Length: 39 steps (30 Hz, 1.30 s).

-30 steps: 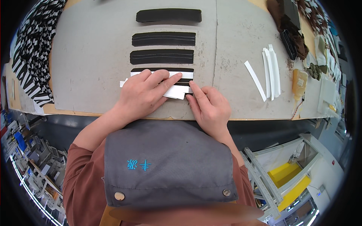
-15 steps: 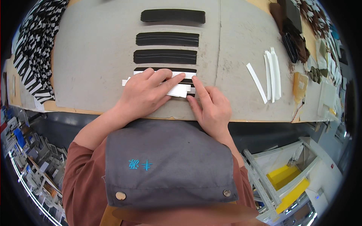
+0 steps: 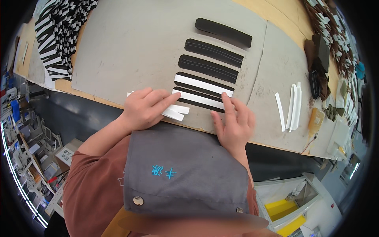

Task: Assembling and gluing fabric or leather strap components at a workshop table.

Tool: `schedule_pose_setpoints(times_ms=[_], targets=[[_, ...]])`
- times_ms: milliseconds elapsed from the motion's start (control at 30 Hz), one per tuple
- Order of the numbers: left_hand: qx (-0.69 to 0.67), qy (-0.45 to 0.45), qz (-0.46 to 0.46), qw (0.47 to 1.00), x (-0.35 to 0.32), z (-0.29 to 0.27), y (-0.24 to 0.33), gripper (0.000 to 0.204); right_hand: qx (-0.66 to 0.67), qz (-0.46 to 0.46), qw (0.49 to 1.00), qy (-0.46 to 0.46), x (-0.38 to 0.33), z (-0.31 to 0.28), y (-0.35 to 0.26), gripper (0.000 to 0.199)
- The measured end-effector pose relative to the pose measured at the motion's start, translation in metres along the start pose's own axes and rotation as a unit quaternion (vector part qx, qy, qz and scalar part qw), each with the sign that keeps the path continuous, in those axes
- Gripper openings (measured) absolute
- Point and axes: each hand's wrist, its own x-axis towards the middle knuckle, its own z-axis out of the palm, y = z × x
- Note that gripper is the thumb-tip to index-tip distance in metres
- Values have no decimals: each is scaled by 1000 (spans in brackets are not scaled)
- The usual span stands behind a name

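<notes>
Five black strip-shaped pieces lie in a column on the grey work surface. The two nearest, a fourth black piece [image 3: 190, 75] and the closest black piece [image 3: 213, 107], each carry a long white strip [image 3: 199, 99] along the middle. My left hand [image 3: 146, 106] is closed over several loose white strips [image 3: 173, 112], and its index fingertip presses the left end of the closest piece's strip. With fingers apart, my right hand [image 3: 237, 124] touches the right end of the strips with its index finger. Its thumb rests beside the closest piece.
Farther up lie three black pieces without white strips, such as the top black piece [image 3: 223, 32]. A bundle of white strips [image 3: 294, 106] and one single white strip [image 3: 280, 111] lie to the right. Black-and-white pieces [image 3: 59, 39] are heaped at left. The table edge runs close to me.
The view has turned, so the table appears tilted. A white strip now shows along the closest black piece. My left hand has drawn back left with its loose strips; my right index finger stays at the strips' right end.
</notes>
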Motion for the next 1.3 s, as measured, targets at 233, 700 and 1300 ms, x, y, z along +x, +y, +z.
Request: schedule_pose_setpoints(times_ms=[233,700,1300], targets=[[-28,-18,-81,996,-1,3,-3,66,35,-57,995,-74,28,20,-35,61],[-59,-59,-103,991,-5,8,-2,63,-22,-32,997,-65,21,30,-42,56],[-32,-47,-80,995,-1,8,-5,69,154,140,976,65,-21,3,13,46]])
